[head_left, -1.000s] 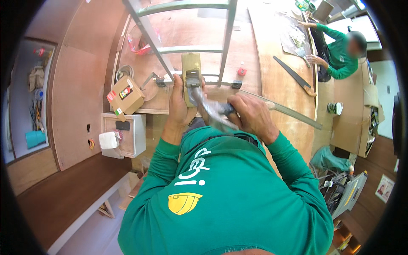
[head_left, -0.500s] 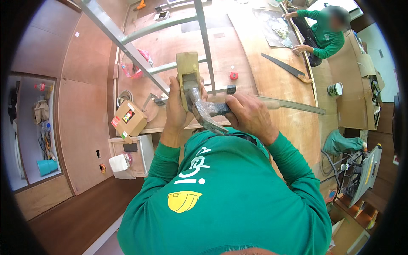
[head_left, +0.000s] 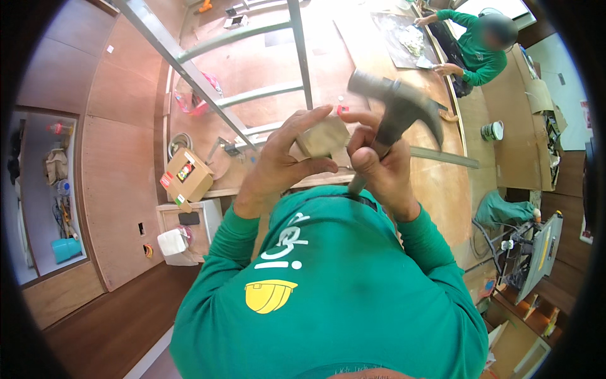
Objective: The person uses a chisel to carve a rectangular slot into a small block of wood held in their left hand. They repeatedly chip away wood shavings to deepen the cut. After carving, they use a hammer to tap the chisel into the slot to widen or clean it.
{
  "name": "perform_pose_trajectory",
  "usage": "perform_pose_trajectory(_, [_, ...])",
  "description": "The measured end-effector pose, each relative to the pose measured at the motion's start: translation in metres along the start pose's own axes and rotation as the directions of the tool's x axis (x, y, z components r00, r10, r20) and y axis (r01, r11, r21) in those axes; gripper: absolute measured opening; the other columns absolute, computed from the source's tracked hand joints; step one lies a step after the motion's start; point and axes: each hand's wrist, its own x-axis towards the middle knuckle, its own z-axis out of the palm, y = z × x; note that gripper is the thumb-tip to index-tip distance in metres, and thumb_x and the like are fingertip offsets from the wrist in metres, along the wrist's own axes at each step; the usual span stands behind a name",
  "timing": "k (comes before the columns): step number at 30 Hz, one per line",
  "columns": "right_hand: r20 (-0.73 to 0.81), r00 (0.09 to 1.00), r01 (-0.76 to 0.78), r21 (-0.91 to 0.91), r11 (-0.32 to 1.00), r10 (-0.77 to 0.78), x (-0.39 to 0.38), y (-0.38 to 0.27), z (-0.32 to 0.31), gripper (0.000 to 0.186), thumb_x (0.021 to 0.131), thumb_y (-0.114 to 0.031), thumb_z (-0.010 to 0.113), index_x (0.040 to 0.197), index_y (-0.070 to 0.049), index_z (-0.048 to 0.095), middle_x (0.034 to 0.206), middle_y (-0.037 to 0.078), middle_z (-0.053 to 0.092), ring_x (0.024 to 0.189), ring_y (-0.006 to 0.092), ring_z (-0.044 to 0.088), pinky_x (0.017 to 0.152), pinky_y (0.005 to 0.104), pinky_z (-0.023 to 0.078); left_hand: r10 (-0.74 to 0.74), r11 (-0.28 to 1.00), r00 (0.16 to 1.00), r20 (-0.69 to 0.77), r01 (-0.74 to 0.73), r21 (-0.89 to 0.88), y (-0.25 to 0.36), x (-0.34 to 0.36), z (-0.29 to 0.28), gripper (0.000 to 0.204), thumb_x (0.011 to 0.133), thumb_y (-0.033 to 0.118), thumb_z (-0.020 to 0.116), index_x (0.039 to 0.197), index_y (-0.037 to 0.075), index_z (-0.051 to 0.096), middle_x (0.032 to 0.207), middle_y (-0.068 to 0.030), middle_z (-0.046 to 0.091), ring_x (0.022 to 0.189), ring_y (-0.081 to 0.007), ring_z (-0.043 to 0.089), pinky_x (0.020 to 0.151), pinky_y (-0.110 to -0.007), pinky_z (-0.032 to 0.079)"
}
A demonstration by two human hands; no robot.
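Note:
A wooden hand plane (head_left: 323, 136), turned so that its end shows, sits in my left hand (head_left: 273, 155). My thumb and fingers close around its sides. The handle of a claw hammer (head_left: 398, 107) is in my right hand (head_left: 386, 167). Its steel head, blurred by motion, is raised above that hand, with the claw toward the right. Some fingers of my right hand reach toward the plane; whether they touch it I cannot tell. Both tools are in front of my chest, above the near edge of the wooden worktop (head_left: 435, 202).
An aluminium ladder (head_left: 237, 41) stands ahead on the left. A metal straightedge (head_left: 445, 156) and a partly hidden handsaw (head_left: 448, 115) lie to the right. Beyond them a co-worker in green (head_left: 470, 54) handles material on a dark board (head_left: 391, 47). A cardboard box (head_left: 189, 177) sits at left.
The plane has tipped from upright to end-on in my left hand. My right hand has turned the hammer from beside the plane, so its head now points up and to the right.

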Motion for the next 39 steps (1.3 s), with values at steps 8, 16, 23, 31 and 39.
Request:
perform_pose_trajectory(8, [-0.078,0.995,-0.056,0.101,0.993,0.064,-0.013,0.0,0.001,0.048,0.095,-0.014,0.089,0.132,0.002,0.063,0.092,0.0,0.066,0.082,0.0067,0.063,0.071,0.021,0.048,0.193,0.936,0.981,0.012,-0.188,0.298,-0.013,0.012,0.011,0.106,0.085,0.009,0.088,0.174,0.009,0.031,0.135,-0.0126,0.078,0.133,-0.0373,0.069,0.114,-0.05,0.052])
perform_pose_trajectory(16, [-0.001,0.984,-0.177,0.1,0.979,0.178,-0.006,-0.018,-0.017,0.034,0.111,-0.019,0.07,0.139,0.002,0.069,0.08,-0.005,0.059,0.074,0.003,0.051,0.067,0.0208,0.039,0.157,0.953,0.987,0.034,-0.161,0.255,-0.023,0.017,0.015,0.112,0.08,-0.003,0.085,0.175,0.009,0.027,0.137,-0.0142,0.077,0.135,-0.0359,0.067,0.119,-0.047,0.051])
perform_pose_trajectory(23, [0.169,0.972,-0.114,-0.272,0.956,0.164,-0.01,-0.024,-0.051,0.03,0.101,-0.01,0.08,0.128,0.002,0.074,0.103,0.008,0.079,0.091,0.0113,0.071,0.083,0.0336,0.061,0.216,0.837,0.953,0.213,-0.293,0.462,-0.009,0.013,0.015,0.098,0.077,-0.007,0.083,0.164,0.005,0.041,0.151,-0.0168,0.067,0.138,-0.0395,0.065,0.12,-0.05,0.052])
perform_pose_trajectory(31, [0.229,0.928,-0.289,-0.053,0.956,0.293,-0.05,-0.012,-0.061,0.016,0.098,-0.012,0.086,0.097,-0.003,0.073,0.096,0.0,0.075,0.084,0.0064,0.064,0.073,0.0282,0.053,0.333,0.803,0.92,0.205,-0.391,0.45,-0.026,0.004,0.03,0.097,0.08,-0.012,0.077,0.168,0.005,0.04,0.132,-0.011,0.078,0.119,-0.0331,0.075,0.119,-0.054,0.053])
perform_pose_trajectory(39, [-0.169,0.901,-0.395,0.067,0.916,0.401,-0.046,-0.01,-0.049,0.031,0.099,-0.019,0.087,0.117,-0.001,0.07,0.102,0.004,0.073,0.09,0.0071,0.069,0.076,0.0222,0.057,0.395,0.742,0.904,0.164,-0.42,0.522,-0.019,0.005,0.036,0.081,0.091,0.016,0.083,0.163,0.009,0.048,0.13,-0.0039,0.08,0.128,-0.0289,0.074,0.122,-0.056,0.05])
